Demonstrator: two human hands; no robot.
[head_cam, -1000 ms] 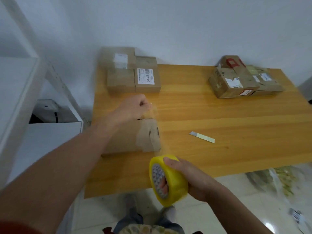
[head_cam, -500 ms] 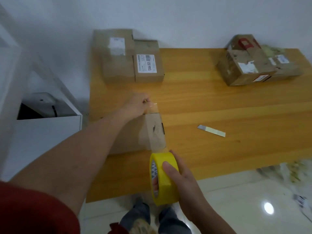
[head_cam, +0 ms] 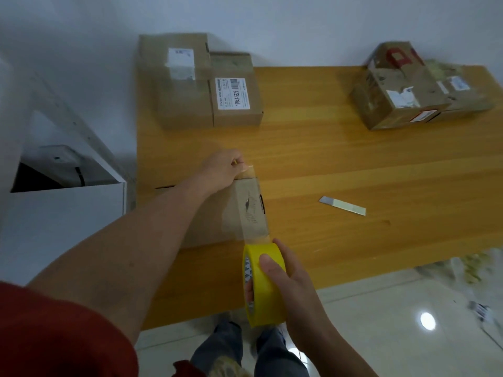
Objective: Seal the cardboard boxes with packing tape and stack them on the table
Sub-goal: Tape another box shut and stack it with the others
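Near the front edge of the wooden table (head_cam: 353, 172) lay a brown cardboard box (head_cam: 217, 227). The left hand (head_cam: 223, 170) pinched the clear tape strip (head_cam: 251, 210) past its far side — the right hand (head_cam: 288, 281) gripped the round yellow tape roll (head_cam: 261, 303), so the tape ran tight over the top.
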